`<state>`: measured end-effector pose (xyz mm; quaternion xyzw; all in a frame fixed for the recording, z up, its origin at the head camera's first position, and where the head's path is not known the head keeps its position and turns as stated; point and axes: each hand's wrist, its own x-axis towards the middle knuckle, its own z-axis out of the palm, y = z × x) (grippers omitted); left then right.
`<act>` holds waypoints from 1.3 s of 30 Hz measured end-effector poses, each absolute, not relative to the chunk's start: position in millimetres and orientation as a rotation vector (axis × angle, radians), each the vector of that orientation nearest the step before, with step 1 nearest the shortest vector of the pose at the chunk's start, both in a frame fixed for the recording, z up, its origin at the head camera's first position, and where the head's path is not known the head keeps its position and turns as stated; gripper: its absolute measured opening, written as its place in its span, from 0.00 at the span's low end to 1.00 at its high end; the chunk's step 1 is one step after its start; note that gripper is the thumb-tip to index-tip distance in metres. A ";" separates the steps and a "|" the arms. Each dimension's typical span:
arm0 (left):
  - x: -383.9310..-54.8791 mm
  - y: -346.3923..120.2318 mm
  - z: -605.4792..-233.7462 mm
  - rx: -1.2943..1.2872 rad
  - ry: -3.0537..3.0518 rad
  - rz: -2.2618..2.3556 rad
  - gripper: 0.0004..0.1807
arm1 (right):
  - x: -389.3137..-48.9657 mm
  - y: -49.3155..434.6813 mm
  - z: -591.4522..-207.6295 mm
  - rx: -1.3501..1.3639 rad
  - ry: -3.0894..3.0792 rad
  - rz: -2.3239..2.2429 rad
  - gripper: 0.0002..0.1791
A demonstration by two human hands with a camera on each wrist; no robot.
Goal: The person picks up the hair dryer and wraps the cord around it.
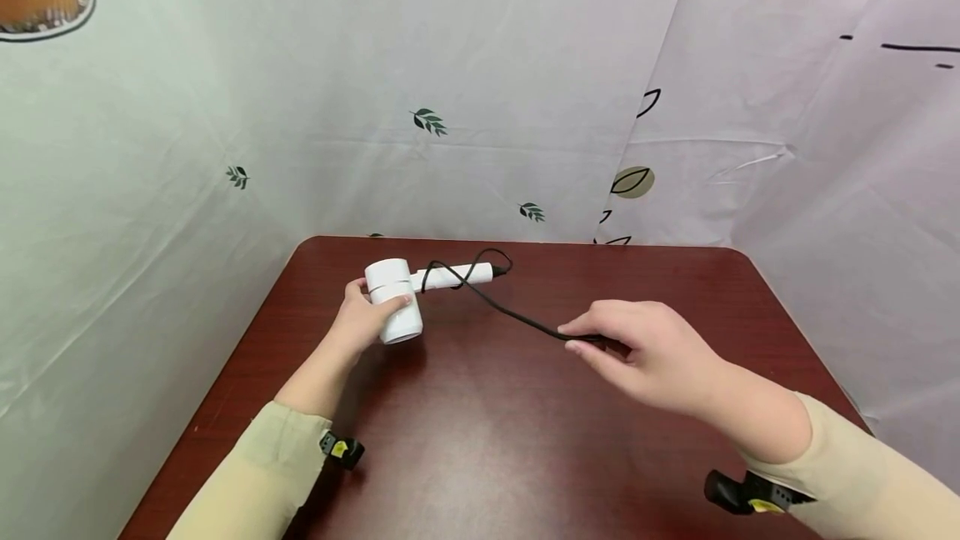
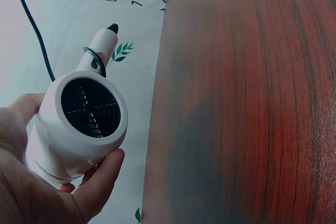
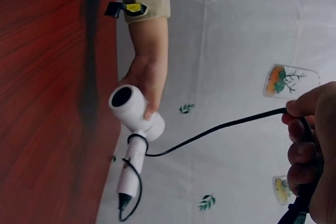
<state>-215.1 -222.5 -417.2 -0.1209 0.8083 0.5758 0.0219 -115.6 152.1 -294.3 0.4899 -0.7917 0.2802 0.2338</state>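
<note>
Leaf-printed sheeting point(image 1: 525, 48) backs a red desk point(image 1: 480, 423). Head view: left of centre, the left hand point(image 1: 358, 325) grips a white hair dryer point(image 1: 396, 283), handle point(image 1: 482, 273) pointing right; lower right, the right hand's point(image 1: 660, 352) fingers pinch its cord point(image 1: 525, 320). Left wrist view: handle at upper left. Right wrist view: cord loops the handle, then rises rightward.

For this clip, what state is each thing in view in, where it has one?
White, cylindrical-headed hair dryer: held; on or off, cannot tell.
Thin, black cord: looped around the dryer's handle, free run nearly straight.
Left hand: gripping the dryer.
Right hand: gripping the cord.
White, leaf-printed backdrop: creased.
</note>
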 end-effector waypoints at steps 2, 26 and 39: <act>-215.4 -223.9 -417.5 -0.383 2.476 1.818 0.53 | -115.3 154.2 -298.5 1.355 -2.203 0.762 0.11; -214.1 -238.3 -415.0 -0.458 2.322 1.963 0.53 | -123.5 176.7 -352.3 1.005 -2.913 0.687 0.06; -211.4 -240.7 -414.6 -0.463 2.346 1.937 0.51 | -145.9 191.0 -387.8 0.951 -3.149 0.724 0.06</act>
